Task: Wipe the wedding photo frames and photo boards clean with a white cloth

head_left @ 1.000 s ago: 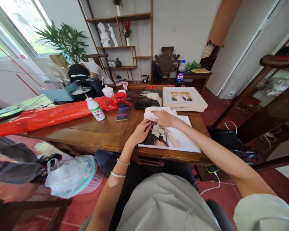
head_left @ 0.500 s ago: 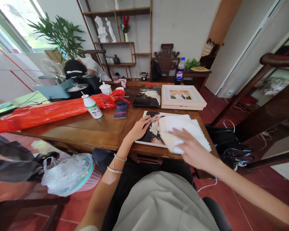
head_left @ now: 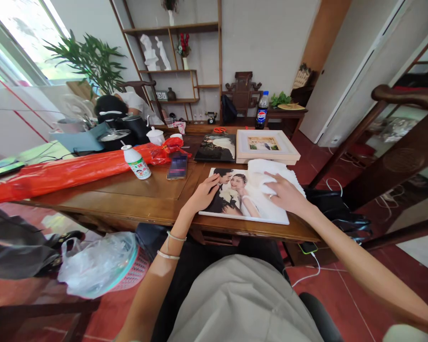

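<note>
Near the desk's [head_left: 164, 194] front edge I've the photo panel [head_left: 235, 199] flat, long axis approx. L-R; white cloth [head_left: 261, 170] over its upper R end, under R hand [head_left: 288, 192], grip unclear; L hand [head_left: 205, 191], farther from cloth, lies unclenched on panel's L side.

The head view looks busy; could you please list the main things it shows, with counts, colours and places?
photo panel: 1, dark and white, on table's near edge
cloth: 1, white, over panel's right part
picture frame: 1, cream, behind panel
dark picture: 1, black, left of frame
cola bottle: 1, dark, behind frame
phone: 1, dark, left of panel
small bottle: 1, white, left of phone
bundle: 1, red, table's left
lidded pot: 1, white, behind bundle
table: 1, brown, centre
shelf unit: 1, brown, back wall
plant: 1, green, by window
basket: 1, pink, floor at left
left hand: 1, bare, on panel
right hand: 1, bare, on cloth
</note>
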